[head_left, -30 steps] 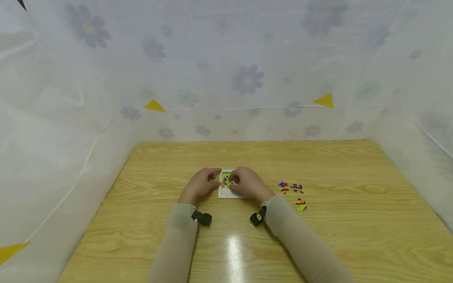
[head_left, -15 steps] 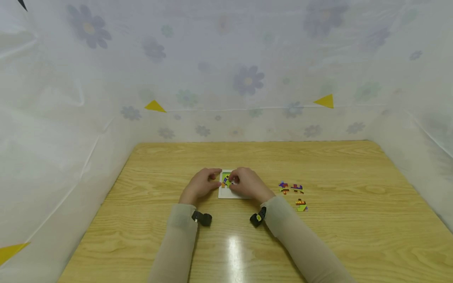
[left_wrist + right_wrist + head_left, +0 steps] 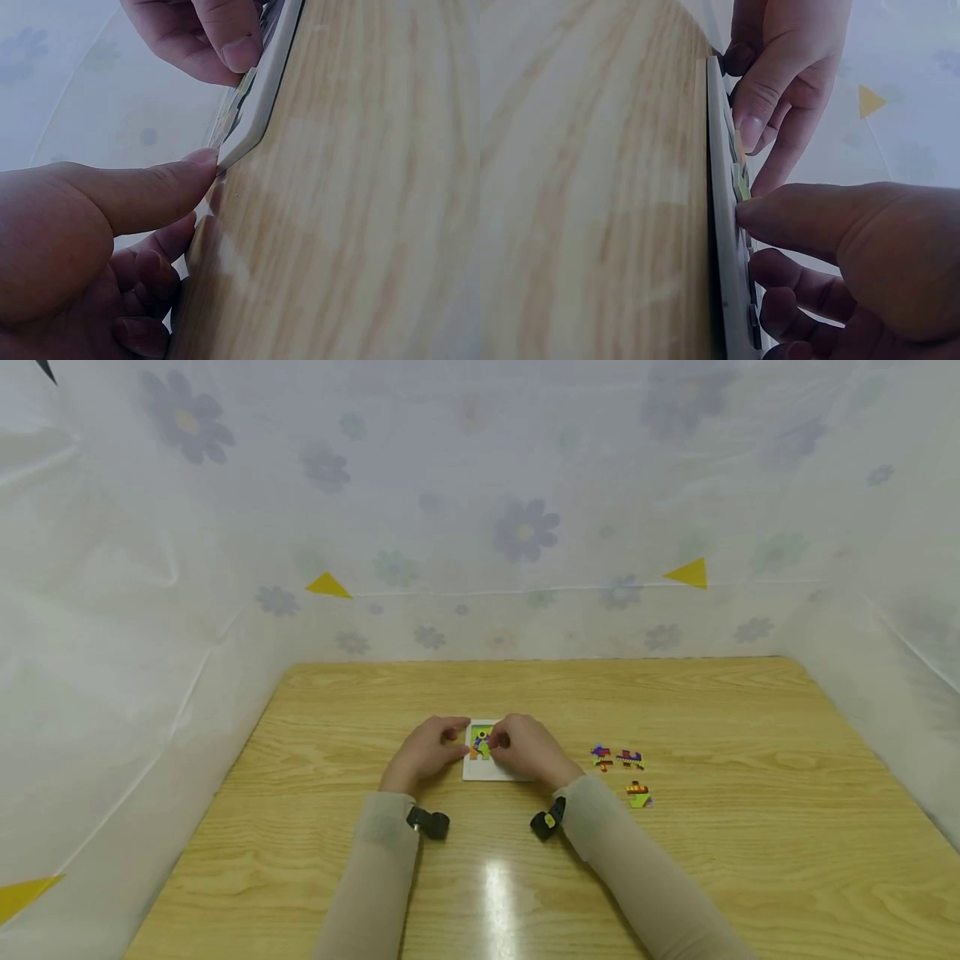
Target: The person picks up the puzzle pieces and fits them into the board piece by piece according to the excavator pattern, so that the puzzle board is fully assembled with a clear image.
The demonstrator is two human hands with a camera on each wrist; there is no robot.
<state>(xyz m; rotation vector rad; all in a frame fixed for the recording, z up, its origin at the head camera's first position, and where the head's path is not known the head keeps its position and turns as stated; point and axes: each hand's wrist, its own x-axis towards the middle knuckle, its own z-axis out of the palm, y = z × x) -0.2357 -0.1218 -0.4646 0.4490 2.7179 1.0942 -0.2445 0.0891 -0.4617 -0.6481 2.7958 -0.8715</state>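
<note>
A small white-framed puzzle board lies flat on the table, partly covered by my right hand. Green, orange and blue jigsaw pieces sit in its left part. My left hand is at the board's left side, index finger reaching to the far corner and thumb touching the near part of the edge. My right hand bends over the board, thumb and index finger pinching a green puzzle piece. In the right wrist view, the left thumb touches an orange piece close by.
Several loose jigsaw pieces lie to the right: two side by side and a yellow-green one nearer me. White flower-patterned sheeting encloses the wooden table at the back and sides.
My right fingertips have shifted slightly to the right over the board, and more of the green piece shows beside them. The left hand stays in place.
</note>
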